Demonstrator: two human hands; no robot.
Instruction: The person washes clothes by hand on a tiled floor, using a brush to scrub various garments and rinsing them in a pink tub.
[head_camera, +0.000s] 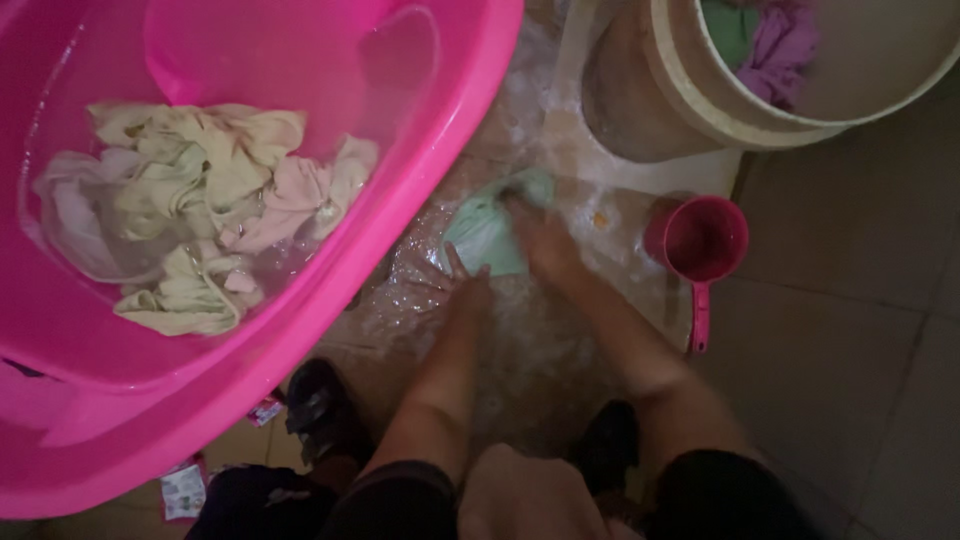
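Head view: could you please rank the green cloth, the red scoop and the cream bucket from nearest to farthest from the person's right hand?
1. Green cloth: under the right hand, on the wet floor.
2. Red scoop: to its right, apart.
3. Cream bucket: farthest, upper right, holding purple cloth.

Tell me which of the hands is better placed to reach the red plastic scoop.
Right. The right hand presses the pale green cloth nearer the red plastic scoop; the left hand lies farther from it.

The right hand (540, 235) covers part of the green cloth (487, 235), hiding its fingertips. Left of it, the pink tub (440, 150) is cut off by the frame's edges. Up and right, the beige basin (700, 95) is cropped too.
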